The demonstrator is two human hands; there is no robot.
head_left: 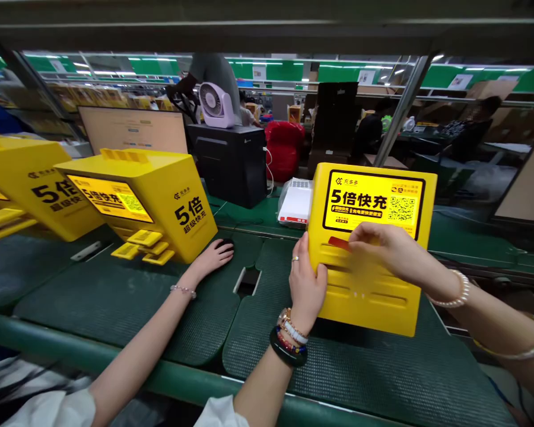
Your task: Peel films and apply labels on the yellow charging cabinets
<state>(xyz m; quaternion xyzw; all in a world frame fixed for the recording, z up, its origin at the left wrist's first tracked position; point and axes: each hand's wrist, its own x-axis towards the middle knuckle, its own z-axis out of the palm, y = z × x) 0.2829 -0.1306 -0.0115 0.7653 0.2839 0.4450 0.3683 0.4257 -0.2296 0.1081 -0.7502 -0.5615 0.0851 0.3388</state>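
A yellow power-bank charging cabinet (pixel 365 317) stands on the green worktop before me, its front with the screen and slots turned toward me. My left hand (pixel 306 283) grips the cabinet's left edge, thumb on the front and fingers along the side. Across the slots reaches my right hand (pixel 385 252), its thumb and forefinger pinched on a small flat red strip (pixel 339 243) just below the lit screen (pixel 360 198). A blurred patch covers the front below this hand, so the middle of the slots is hidden.
At the left, a co-worker's hand (pixel 214 256) rests on a black mouse (pixel 225 244), beside a second yellow cabinet (pixel 182 172) with power banks sticking out. Another cabinet (pixel 53 190) stands further left. Behind are a monitor (pixel 133 127), a black computer case (pixel 229 163) and a fan (pixel 216 104).
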